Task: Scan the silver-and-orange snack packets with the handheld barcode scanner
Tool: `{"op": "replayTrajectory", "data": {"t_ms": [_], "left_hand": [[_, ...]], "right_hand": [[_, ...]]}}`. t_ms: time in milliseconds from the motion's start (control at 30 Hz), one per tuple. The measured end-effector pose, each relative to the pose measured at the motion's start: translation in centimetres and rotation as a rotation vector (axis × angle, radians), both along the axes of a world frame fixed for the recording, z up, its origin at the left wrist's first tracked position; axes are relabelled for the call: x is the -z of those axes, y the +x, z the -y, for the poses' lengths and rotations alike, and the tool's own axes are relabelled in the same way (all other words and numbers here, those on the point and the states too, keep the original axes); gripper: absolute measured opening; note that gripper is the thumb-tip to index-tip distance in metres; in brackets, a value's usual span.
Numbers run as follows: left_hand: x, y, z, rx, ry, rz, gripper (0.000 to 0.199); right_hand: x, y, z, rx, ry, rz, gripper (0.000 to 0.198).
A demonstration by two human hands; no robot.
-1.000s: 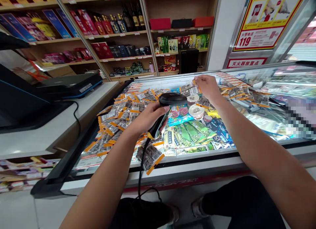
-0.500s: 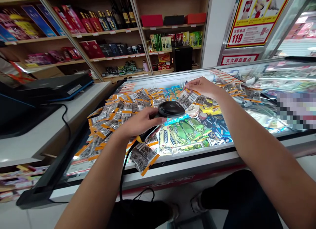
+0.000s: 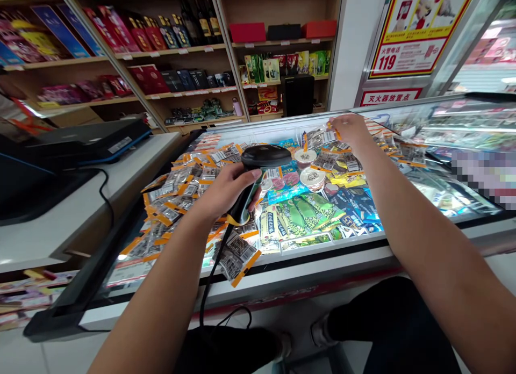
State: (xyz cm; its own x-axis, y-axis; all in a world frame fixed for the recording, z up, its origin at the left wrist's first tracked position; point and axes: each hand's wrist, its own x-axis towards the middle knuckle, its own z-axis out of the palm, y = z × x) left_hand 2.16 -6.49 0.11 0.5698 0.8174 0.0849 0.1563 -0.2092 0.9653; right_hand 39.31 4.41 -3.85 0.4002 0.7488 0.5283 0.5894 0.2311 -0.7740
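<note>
Carried away from the scanner point(image 3: 266, 155) toward the far edge of the freezer point(image 3: 282, 277) since half a second ago, one clear packet point(image 3: 320, 137) now sits near that edge, right of its middle; the scanner has risen and swung a little left. The right hand point(image 3: 350, 131) pinches the packet by its orange-trimmed end; whether its underside touches the glass I cannot tell. Just in front of it lie a few flat packets point(image 3: 334, 160); the left hand point(image 3: 234, 188) is wrapped around the scanner's handle, thumb just below the head; farther out, a heap of packets point(image 3: 181, 186) covers the left end, and a lone packet point(image 3: 236, 256) lies at the front edge, one corner over the rim. That lone packet seems the weak spot: the cable point(image 3: 205, 293) hangs right by it, so a sharp lift of the scanner could drag it off; the right hand's pinch takes in so little film that a tug might let the packet slip among its look-alikes; the heap, loosely stacked, could slide if the left forearm dips.
</note>
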Motion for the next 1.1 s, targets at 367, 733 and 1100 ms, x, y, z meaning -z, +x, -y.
{"op": "replayTrajectory", "data": {"t_ms": [367, 733, 1100], "left_hand": [[-0.3, 0.0, -1.4, -0.271, -0.046, 0.290, 0.041], [0.0, 0.2, -1.2, -0.254, -0.058, 0.223, 0.037], [-0.3, -1.0, -0.5, 0.071, 0.180, -0.363, 0.030]], "right_hand": [[0.3, -1.6, 2.3, 0.394, -0.075, 0.474, 0.036], [4.5, -16.1, 3.2, -0.400, -0.230, 0.154, 0.071], [-0.8, -7.7, 3.9, -0.724, -0.251, -0.087, 0.033]]}}
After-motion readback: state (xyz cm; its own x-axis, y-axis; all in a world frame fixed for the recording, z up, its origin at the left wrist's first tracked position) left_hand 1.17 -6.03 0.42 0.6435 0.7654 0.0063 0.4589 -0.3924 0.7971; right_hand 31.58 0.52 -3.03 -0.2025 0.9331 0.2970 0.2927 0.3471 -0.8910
